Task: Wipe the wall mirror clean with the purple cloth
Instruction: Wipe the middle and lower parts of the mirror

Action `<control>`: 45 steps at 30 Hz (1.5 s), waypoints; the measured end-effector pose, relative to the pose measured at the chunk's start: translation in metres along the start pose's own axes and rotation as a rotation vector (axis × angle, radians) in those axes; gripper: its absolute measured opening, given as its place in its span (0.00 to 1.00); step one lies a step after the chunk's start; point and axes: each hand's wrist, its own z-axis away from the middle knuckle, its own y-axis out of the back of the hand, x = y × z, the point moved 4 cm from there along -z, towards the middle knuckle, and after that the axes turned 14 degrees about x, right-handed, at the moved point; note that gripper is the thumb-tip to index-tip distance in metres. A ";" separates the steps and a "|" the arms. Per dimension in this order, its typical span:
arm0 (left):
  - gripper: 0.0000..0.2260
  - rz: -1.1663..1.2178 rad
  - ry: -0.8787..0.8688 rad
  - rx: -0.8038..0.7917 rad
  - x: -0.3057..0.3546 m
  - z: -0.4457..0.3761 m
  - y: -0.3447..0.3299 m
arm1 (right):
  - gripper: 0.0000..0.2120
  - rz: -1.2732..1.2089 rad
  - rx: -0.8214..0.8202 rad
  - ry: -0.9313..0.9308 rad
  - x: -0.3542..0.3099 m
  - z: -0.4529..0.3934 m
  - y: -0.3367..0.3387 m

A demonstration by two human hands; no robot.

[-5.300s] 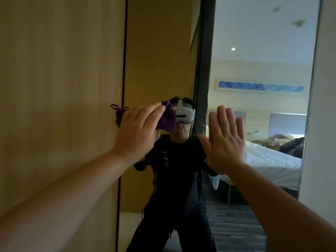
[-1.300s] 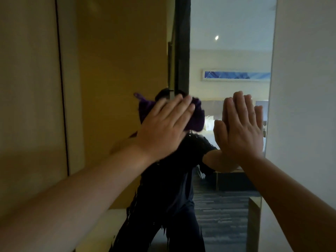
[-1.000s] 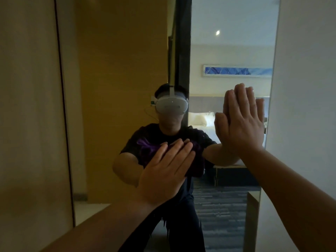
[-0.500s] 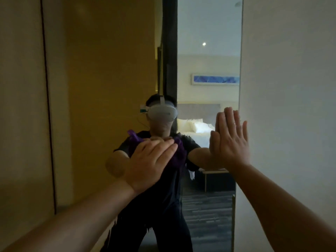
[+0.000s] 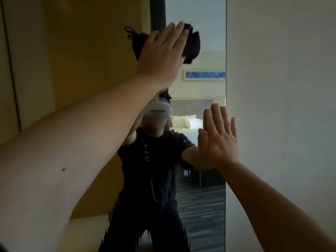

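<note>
Two hands: both of ours are up against the wall mirror.
Left hand: raised high, fingers flat and together, palm pressing the purple cloth onto the glass; no closed grip, we pin it rather than clutch it.
Purple cloth: bunched under the palm near the top of the frame, sticking out past the fingertips and to the left (a frayed corner shows there).
Right hand: lower, open and flat, fingers spread, empty, at the mirror's right edge beside the white wall.
Mirror: reflects us and a bed.
</note>
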 end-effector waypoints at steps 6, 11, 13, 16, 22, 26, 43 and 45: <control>0.25 0.070 -0.107 -0.059 0.029 0.071 0.017 | 0.27 -0.019 0.061 0.033 0.005 0.000 -0.001; 0.25 0.136 -0.136 -0.104 0.066 0.147 0.037 | 0.26 -0.082 0.095 0.055 0.021 0.002 0.012; 0.25 0.179 -0.152 -0.126 0.085 0.183 0.041 | 0.26 -0.050 0.062 0.044 0.031 0.010 0.015; 0.22 0.201 -0.218 -0.122 0.119 0.242 0.048 | 0.27 -0.018 -0.002 0.032 0.036 0.023 0.022; 0.21 0.205 -0.194 -0.187 0.137 0.279 0.062 | 0.30 0.108 -0.175 0.128 0.033 0.038 0.031; 0.22 0.317 -0.172 -0.121 0.126 0.256 0.073 | 0.38 0.195 -0.276 0.145 0.036 0.041 0.030; 0.23 0.079 0.026 -0.066 0.062 -0.048 -0.014 | 0.32 0.139 -0.323 0.178 0.032 0.040 0.034; 0.23 0.059 0.016 -0.040 0.067 -0.041 -0.017 | 0.33 0.150 -0.299 0.185 0.037 0.043 0.028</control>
